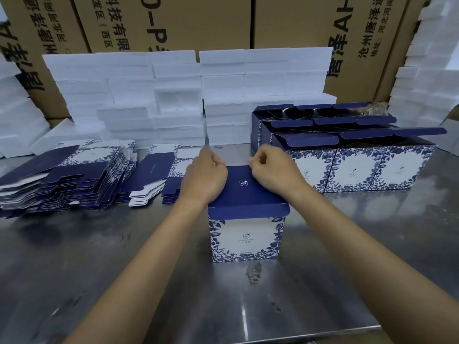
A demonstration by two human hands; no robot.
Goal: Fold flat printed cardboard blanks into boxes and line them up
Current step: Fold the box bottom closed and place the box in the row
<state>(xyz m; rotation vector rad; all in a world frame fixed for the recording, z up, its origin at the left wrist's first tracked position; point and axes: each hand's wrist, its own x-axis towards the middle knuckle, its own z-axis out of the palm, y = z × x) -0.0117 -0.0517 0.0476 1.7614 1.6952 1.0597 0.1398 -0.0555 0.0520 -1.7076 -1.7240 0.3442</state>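
**Both hands on the lid of a blue-and-white box**

The fingers [218, 163] of the left hand [205, 178] are curled tight over the far left edge of the dark blue lid [244, 192], with the heel of the hand lying on the lid's left side. The right hand [272, 170] mirrors it at the far right edge, its fingers bent under into a loose fist, knuckles up; the fingertips are hidden, so whether they pinch the edge or only press on it cannot be told. Both forearms reach in from the near edge of the scene.

The lid belongs to a folded box [246, 234] standing upright in the middle of the steel tabletop [104, 264]. Its near face is white with a blue floral border and a small logo, and the lid's front flap hangs over the top of that face.

To the right and farther back, finished boxes [352, 167] stand touching in rows, their dark blue lids raised open. To the left, flat printed blanks [74, 180] lie in fanned stacks, with smaller piles just beside the left hand. Along the far side, white foam blocks [154, 95] are stacked high, and brown corrugated cartons [198, 21] with black printed lettering rise behind them.
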